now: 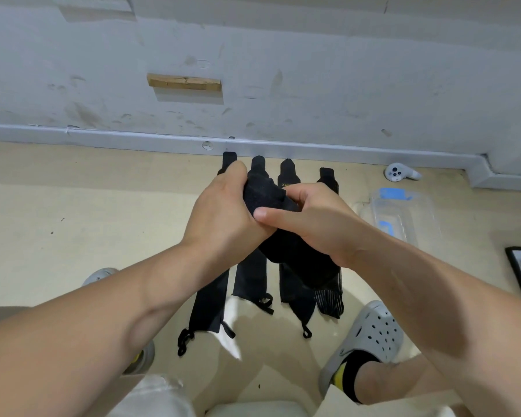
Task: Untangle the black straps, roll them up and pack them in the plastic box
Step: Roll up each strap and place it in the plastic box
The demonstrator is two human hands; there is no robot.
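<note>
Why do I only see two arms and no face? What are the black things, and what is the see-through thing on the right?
The camera sits on the person's head and looks down, so you see what they see: their own two arms and their grey clogs. There is no robot here, and this is the only picture.

The left hand and the right hand together grip a bunched-up black strap. Part of it hangs below the hands.

Four flat straps lie side by side on the floor, reaching towards the wall.

The see-through thing is a plastic box with blue parts. It stands on the floor to the right. Beyond it lies a white game controller.
</note>
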